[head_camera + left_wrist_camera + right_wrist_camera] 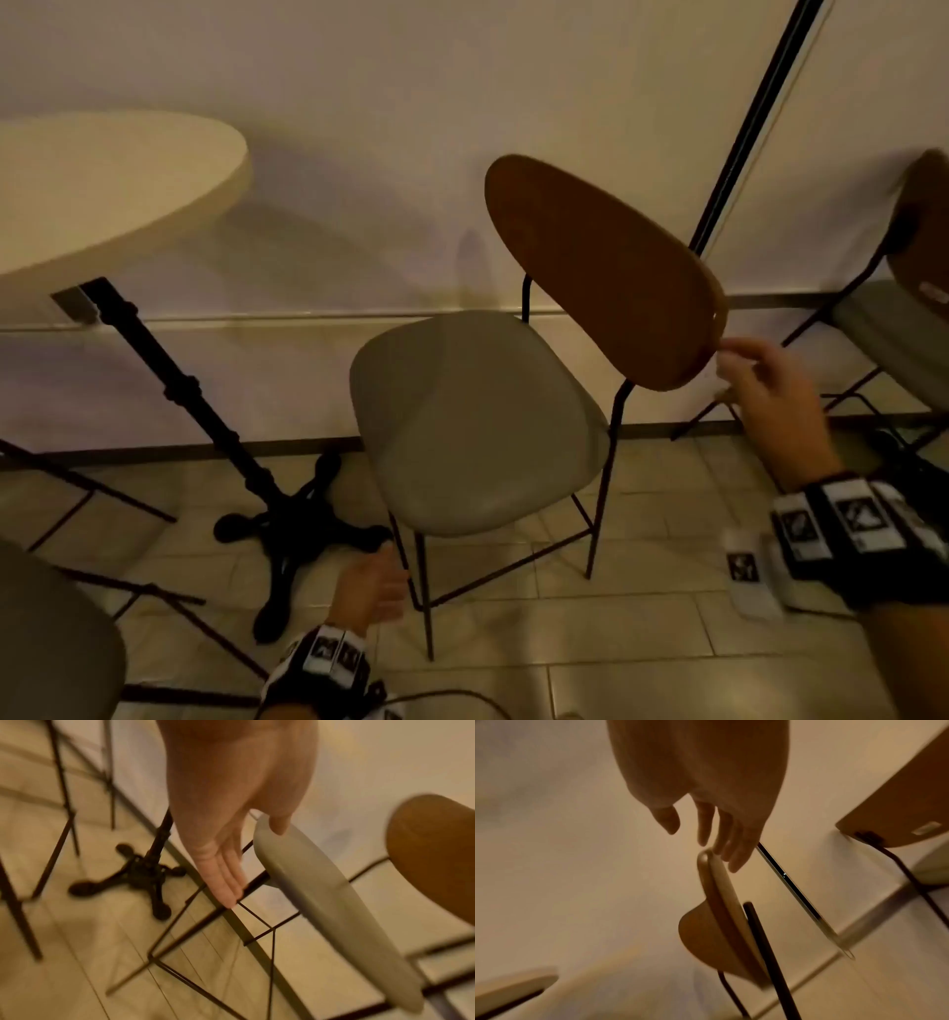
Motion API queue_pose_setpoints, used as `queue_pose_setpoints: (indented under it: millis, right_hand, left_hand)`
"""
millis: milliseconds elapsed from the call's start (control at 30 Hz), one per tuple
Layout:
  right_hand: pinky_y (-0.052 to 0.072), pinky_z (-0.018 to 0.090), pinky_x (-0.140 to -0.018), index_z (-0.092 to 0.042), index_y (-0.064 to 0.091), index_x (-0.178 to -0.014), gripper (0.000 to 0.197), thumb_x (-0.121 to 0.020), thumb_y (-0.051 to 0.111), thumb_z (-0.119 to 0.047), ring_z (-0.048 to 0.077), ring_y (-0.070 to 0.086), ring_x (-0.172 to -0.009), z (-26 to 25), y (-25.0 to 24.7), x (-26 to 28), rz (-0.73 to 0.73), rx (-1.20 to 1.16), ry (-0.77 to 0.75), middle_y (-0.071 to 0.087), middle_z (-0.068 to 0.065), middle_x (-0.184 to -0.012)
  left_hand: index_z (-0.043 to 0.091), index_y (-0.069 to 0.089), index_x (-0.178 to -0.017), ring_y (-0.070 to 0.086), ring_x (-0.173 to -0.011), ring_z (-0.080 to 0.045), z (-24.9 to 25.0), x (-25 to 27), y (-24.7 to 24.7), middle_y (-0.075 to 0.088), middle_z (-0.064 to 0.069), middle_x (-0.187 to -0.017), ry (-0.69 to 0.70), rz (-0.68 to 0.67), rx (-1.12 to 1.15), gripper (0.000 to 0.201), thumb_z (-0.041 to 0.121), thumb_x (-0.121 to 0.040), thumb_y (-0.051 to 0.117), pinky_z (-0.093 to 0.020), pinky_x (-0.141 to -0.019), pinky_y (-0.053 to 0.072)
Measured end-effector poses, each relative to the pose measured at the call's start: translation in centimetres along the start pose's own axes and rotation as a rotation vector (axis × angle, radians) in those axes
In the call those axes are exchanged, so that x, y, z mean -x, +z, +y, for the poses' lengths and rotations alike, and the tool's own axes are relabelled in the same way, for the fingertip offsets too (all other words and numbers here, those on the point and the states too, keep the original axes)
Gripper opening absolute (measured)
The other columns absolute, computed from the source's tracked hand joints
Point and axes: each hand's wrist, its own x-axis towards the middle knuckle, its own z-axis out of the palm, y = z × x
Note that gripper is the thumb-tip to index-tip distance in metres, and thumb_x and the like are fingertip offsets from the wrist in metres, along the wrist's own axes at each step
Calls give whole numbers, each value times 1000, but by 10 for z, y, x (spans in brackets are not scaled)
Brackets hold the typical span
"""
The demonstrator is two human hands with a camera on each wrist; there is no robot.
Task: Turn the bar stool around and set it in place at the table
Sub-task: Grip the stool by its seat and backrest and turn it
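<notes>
The bar stool has a grey seat [477, 421], a brown wooden backrest [606, 267] and thin black legs. It stands on the tiled floor by the wall, right of the round cream table [102, 190], with its seat facing the table. My left hand [380, 580] is low at the seat's near corner beside a leg. In the left wrist view the left hand [244, 862] has straight fingers under the seat [321, 902] and the thumb over its edge. My right hand [744, 370] is open, and its straight fingertips [721, 850] touch the end of the backrest [713, 923].
The table's black cast-iron pedestal [303, 529] spreads its feet just left of the stool's legs. A second stool [904, 318] stands at the right, and another grey seat [51, 642] fills the lower left. A black strip [755, 128] runs up the wall behind.
</notes>
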Motion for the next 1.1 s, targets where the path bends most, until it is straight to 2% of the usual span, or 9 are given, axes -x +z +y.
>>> queue_pose_setpoints:
  millis: [167,267,400,466,566,700,766,866,1100]
  right_hand:
    - [43,48,-100,-16,46,-133,46,-92,53,-38,23,52,-111,-8,5,-117,-117,-73,145,55,4,-123]
    - [57,44,-80,-26,56,-117,51,-72,67,-49,23,63,-97,0,12,-144,-373,-194,255,64,0,-111]
    - [57,26,-46,-41,57,-102,24,-90,54,-19,13,66,-74,36,18,-170,-362,-261,293,64,-14,-94]
    - [57,30,-49,-46,60,-102,24,-82,66,-32,14,70,-77,66,20,-189,-346,-253,415,67,-10,-105]
    - [56,43,-63,-42,61,-114,59,-59,78,-54,30,68,-95,171,10,-232,-323,-179,428,67,4,-116]
    - [47,34,-59,-39,56,-116,39,-79,67,-34,18,68,-79,86,43,-190,-250,-191,502,64,-6,-95]
    - [49,38,-67,-48,59,-103,38,-69,72,-39,18,69,-78,50,54,-162,-240,-193,450,66,-4,-102]
    - [51,46,-76,-59,57,-92,32,-79,60,-30,24,63,-90,5,65,-122,-257,-188,298,65,-7,-103]
    - [50,44,-76,-22,40,-135,46,-90,49,-27,29,57,-106,-47,101,-79,-243,-223,193,55,6,-126]
  left_hand:
    - [18,35,-142,48,-124,-32,11,-56,45,46,-12,-143,-51,-85,488,69,62,-89,40,-47,-103,41]
    - [21,34,-142,49,-116,-31,18,-67,66,48,-8,-140,-67,-27,680,63,55,-90,44,-49,-95,43]
    - [19,40,-139,55,-116,-31,15,-80,68,54,-6,-134,-70,22,700,76,58,-77,61,-45,-83,55]
    - [20,45,-135,57,-115,-33,13,-87,62,58,-9,-133,-64,39,689,72,58,-77,62,-43,-75,58]
    - [20,48,-133,58,-114,-32,19,-96,55,59,-10,-131,-54,83,660,62,54,-83,57,-41,-69,59]
    - [17,46,-134,58,-111,-31,33,-112,28,58,-11,-132,-48,99,600,61,52,-85,56,-40,-68,56]
    - [16,48,-130,59,-105,-30,42,-120,13,57,-12,-130,-48,95,592,55,48,-87,56,-44,-73,55]
    - [19,50,-126,57,-105,-30,53,-136,-9,56,-11,-130,-52,85,589,44,44,-89,55,-51,-88,51]
    - [16,44,-135,50,-122,-36,82,-153,-50,52,-11,-138,-69,182,579,65,45,-81,66,-62,-100,43]
